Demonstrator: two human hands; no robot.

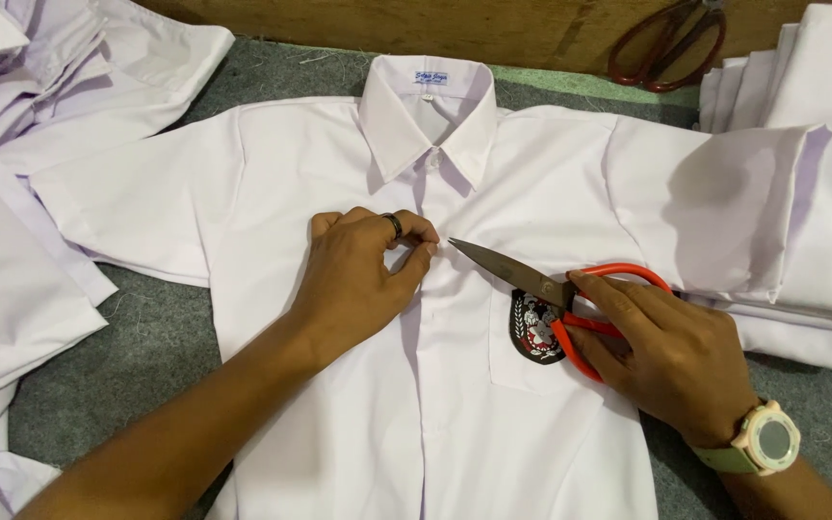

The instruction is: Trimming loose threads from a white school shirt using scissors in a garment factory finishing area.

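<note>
Your left hand [363,265] pinches the placket of the white shirt [339,385], laid flat and buttoned on the grey felt table [137,337]. Your right hand [671,351] grips the orange-handled scissors [556,294], blades shut as far as I can tell, tip pointing at the pinch. The fabric looks thin, soft and slippery — hold it at the placket edge, where it's layered and stiffer. What the fingertips pinch is hidden — thread or button, can't tell. The shirt hem is cut off below
</note>
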